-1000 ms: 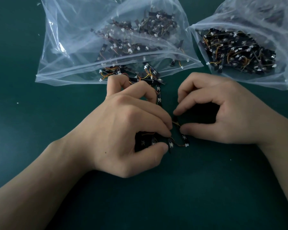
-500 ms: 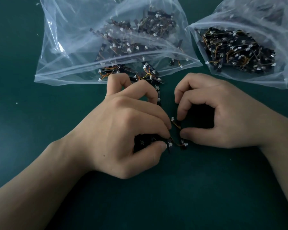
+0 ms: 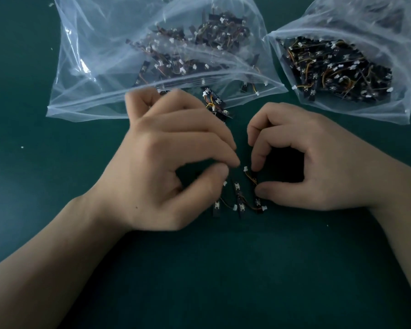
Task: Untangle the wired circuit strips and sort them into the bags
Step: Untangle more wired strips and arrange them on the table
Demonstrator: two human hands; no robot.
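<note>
A: Left first. What's on the table (image 3: pixel 45 186)?
B: Clear zip bag, call it left bag (image 3: pixel 88 74). It lies flat at the far left of the table with its mouth facing the person. Scattered black strips with white plugs inside. A few spilled strips (image 3: pixel 217 104) with yellow-orange wires lie at its mouth, just beyond the left hand's knuckles.
A: Left hand (image 3: pixel 161 162)?
B: Mid-table, left of centre, motion-blurred. Fingers curled, thumb tip drawn up to the fingertips like a pinch. Can't tell if anything is between them, too smeared.
A: Task thing?
B: Circuit strips (image 3: pixel 239 198), a small tangle on the table between the two hands, just beside the left thumb. Short black boards, white connectors, orange-brown wires looping between them.
A: Right hand (image 3: pixel 323 160)?
B: Right of the tangle, fingers curled. Forefinger (image 3: pixel 256 153) and thumb (image 3: pixel 273 193) nip the upper right end of the circuit strips. An orange wire with a white plug sticks out leftward from there.
A: Far right?
B: Right bag (image 3: pixel 403 74), far right of the table, mouth toward the left bag and just beside its corner. Packed denser with the same black strips. Apart from both hands.
</note>
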